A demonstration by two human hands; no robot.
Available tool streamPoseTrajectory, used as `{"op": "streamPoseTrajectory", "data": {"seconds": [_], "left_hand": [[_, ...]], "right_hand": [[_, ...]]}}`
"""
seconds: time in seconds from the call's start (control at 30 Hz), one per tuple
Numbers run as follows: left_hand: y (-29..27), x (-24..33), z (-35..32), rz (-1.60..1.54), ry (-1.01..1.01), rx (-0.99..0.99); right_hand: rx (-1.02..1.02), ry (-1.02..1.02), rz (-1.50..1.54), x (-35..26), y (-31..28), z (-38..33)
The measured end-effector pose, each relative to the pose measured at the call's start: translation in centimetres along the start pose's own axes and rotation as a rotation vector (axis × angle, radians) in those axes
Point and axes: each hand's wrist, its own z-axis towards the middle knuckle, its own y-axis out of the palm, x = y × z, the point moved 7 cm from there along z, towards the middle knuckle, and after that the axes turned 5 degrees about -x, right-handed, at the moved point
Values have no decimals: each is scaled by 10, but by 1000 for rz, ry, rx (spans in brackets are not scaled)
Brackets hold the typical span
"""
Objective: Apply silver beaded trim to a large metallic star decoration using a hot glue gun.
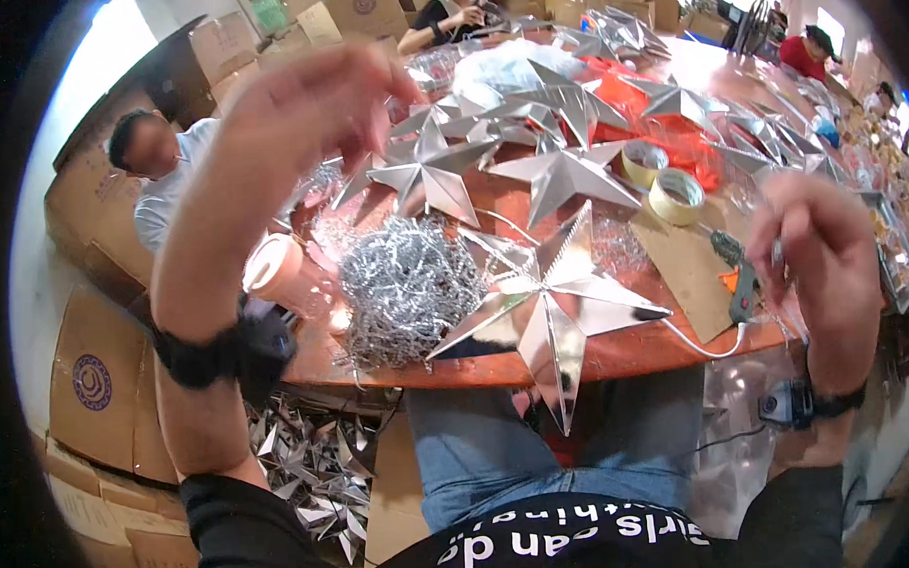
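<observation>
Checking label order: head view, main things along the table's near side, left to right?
Pale-lidded container → tangled silver tinsel → shiny star → glue gun → right hand.

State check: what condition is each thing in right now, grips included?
Left grip: raised, blurred; contents unclear.
Right grip: loosely curled; contents unclear.
Glue gun: lying, cord attached; power unclear.
Front star: lying, one tip past the table edge.
Stars behind it: overlapping.
Silver tinsel: tangled heap.
Tape rolls: unwrapped, side by side.
Cup: lid looks on.
Wrist straps: fastened.
Stars below: jumbled.
</observation>
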Motion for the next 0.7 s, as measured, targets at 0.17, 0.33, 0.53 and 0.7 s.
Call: {"op": "streamPoseTrajectory", "data": {"seconds": [0.17, 0.33, 0.53, 0.7], "left_hand": [[91, -63, -21, -31, -199, -83], [127, -106, -19, -151, -371, 38], [149, -128, -18, -362, -559, -27], [151, -128, -14, -370, -615, -55]], "right_hand": [[110, 406, 68, 68, -4, -56], [218, 604, 277, 121, -5, -91], [216, 730, 339, 158, 0, -112], [228, 701, 356, 178, 2, -116]]}}
